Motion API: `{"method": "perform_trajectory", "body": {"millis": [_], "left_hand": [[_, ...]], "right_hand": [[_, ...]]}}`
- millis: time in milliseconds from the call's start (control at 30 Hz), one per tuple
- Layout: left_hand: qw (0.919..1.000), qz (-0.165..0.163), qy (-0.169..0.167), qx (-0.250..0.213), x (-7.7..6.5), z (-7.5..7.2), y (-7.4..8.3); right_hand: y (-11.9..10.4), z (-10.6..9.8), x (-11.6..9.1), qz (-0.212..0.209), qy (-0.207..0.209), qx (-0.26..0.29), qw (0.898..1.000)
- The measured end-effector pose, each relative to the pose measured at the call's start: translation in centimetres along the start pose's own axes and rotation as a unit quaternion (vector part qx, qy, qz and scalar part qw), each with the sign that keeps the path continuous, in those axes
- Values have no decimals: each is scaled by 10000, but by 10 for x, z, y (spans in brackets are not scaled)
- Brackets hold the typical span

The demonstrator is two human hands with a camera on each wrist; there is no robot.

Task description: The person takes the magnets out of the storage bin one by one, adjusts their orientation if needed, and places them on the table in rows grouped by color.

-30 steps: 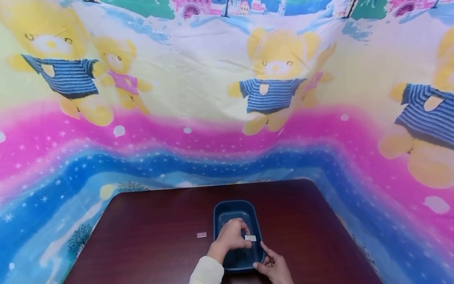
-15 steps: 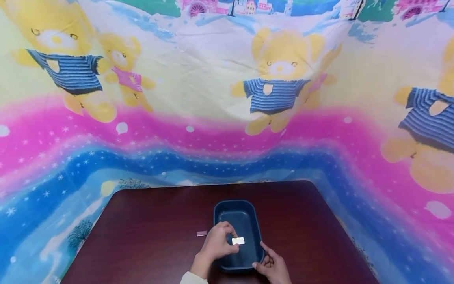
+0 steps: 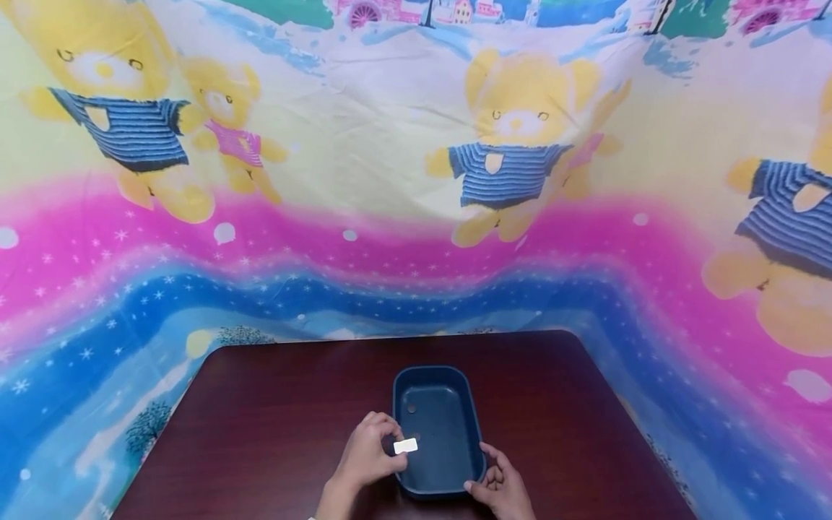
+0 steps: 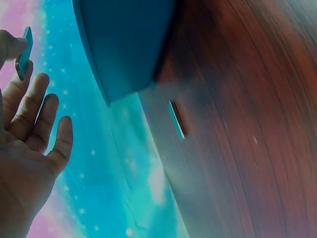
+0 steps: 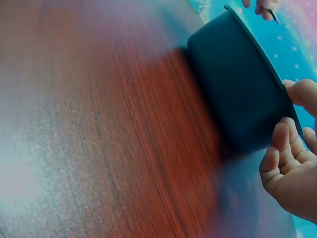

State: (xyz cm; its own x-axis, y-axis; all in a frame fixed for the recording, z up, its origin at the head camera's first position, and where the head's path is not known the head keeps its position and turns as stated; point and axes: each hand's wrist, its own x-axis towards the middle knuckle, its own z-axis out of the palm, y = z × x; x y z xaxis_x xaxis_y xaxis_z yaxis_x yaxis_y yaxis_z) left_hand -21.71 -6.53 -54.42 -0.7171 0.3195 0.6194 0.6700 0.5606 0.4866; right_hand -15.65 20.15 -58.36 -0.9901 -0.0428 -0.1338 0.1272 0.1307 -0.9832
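A dark blue tub (image 3: 448,415) stands on the brown table (image 3: 273,419) near its front edge. My left hand (image 3: 396,449) pinches a small white tile (image 3: 406,445) over the tub's left rim. The left wrist view shows that tile (image 4: 24,49) edge-on at my fingertips, and a second small tile (image 4: 177,120) lying on the table beside the tub (image 4: 129,44). My right hand (image 3: 489,471) grips the tub's near right corner. In the right wrist view its thumb lies over the rim and its fingers (image 5: 277,148) curl against the outer wall (image 5: 237,84).
Two small dark spots (image 3: 412,409) show on the tub's floor. A bright cloth with yellow bears (image 3: 507,137) hangs behind and around the table. The table's rounded back edge (image 3: 390,339) meets the cloth.
My left hand has drawn back left and toward me, carrying the white tile from over the tub's middle to its left rim. It now covers the small tile on the table. The right hand stays.
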Motion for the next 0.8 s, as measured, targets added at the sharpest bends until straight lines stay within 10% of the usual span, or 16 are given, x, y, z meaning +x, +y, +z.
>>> {"method": "perform_trajectory", "body": {"millis": [800], "left_hand": [[9947, -640, 600, 543, -47, -51, -58]], "right_hand": [[5, 3, -2, -346, 302, -36, 9989]]}}
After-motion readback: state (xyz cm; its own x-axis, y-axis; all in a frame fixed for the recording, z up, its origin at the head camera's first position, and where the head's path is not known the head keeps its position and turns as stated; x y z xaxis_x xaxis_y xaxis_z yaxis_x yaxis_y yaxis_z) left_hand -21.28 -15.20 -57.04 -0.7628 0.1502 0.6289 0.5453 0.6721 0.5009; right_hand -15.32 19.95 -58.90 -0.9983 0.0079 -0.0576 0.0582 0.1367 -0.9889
